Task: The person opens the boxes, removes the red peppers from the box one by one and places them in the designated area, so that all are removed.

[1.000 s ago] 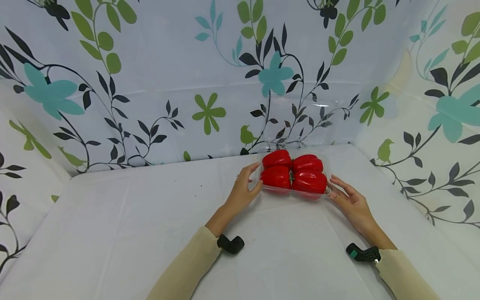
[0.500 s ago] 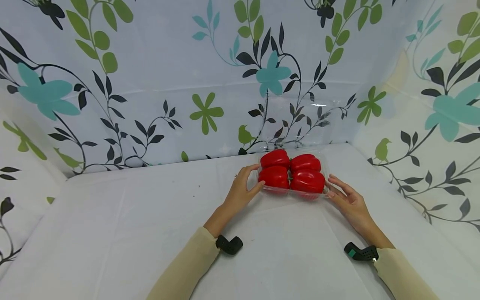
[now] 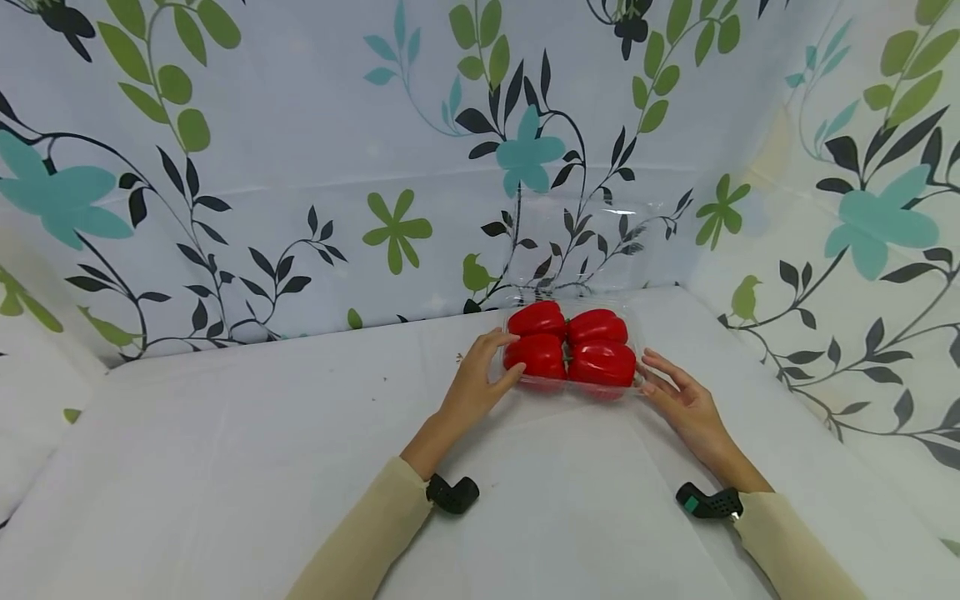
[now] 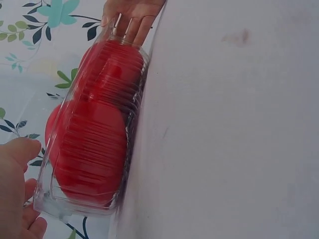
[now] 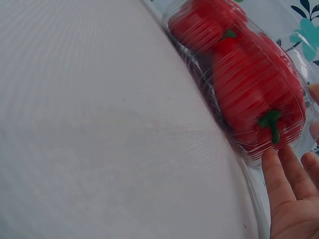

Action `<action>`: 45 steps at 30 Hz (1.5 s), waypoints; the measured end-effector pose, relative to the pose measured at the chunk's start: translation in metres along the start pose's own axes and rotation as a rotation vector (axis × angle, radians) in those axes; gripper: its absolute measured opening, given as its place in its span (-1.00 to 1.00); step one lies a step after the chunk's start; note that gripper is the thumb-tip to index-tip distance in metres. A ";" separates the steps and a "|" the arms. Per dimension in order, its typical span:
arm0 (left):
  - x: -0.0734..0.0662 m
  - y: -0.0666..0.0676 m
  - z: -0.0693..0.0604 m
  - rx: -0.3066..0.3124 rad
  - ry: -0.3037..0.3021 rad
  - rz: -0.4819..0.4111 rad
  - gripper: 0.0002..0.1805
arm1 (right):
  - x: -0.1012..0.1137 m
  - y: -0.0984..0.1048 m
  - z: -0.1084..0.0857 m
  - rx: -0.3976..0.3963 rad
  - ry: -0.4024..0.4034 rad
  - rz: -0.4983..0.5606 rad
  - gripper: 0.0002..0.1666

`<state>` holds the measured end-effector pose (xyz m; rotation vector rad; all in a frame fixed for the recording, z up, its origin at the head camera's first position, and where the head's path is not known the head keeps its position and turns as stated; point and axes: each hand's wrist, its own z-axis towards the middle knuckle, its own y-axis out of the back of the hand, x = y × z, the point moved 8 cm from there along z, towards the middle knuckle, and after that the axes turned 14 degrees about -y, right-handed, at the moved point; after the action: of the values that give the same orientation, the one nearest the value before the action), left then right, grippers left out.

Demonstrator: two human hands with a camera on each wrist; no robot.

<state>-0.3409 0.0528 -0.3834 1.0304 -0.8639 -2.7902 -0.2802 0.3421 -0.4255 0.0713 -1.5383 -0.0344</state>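
A clear plastic clamshell box (image 3: 568, 386) stands against the patterned backdrop, its transparent lid raised at the back. Several red bell peppers (image 3: 602, 363) fill it in two rows, with green stems visible. At the box's left end is my left hand (image 3: 473, 377), thumb near the front corner and fingers along the side. Seen from the left wrist, the thumb (image 4: 27, 149) looks apart from the ribbed wall and the fingers lie partly behind the corner. My right hand (image 3: 686, 408) touches the right end with nearly straight fingers (image 5: 276, 172).
A white cloth covers the table (image 3: 247, 467). Behind it hangs a backdrop (image 3: 300, 167) printed with leaves and flowers, continuing along the right side. Both wrists carry small black cameras, left wrist camera (image 3: 453, 495) and right wrist camera (image 3: 708, 502).
The head view has turned slightly to the right, so everything sits further left. Box, peppers and both hands keep nearly the same places relative to each other.
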 end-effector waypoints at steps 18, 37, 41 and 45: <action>-0.012 -0.008 0.020 0.086 -0.043 0.171 -0.54 | 0.003 -0.007 0.009 0.008 -0.004 -0.031 -0.41; -0.011 -0.027 0.032 0.225 0.078 0.408 -0.30 | 0.005 -0.005 0.004 0.023 -0.001 -0.023 -0.40; -0.009 -0.030 0.030 0.219 0.088 0.402 -0.30 | 0.003 -0.004 0.003 0.026 -0.002 -0.026 -0.40; -0.009 -0.034 0.030 0.212 0.079 0.391 -0.31 | -0.001 0.000 0.000 0.021 0.000 -0.024 -0.42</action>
<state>-0.3467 0.0983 -0.3771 0.8731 -1.2210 -2.3590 -0.2807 0.3417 -0.4267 0.1063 -1.5380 -0.0370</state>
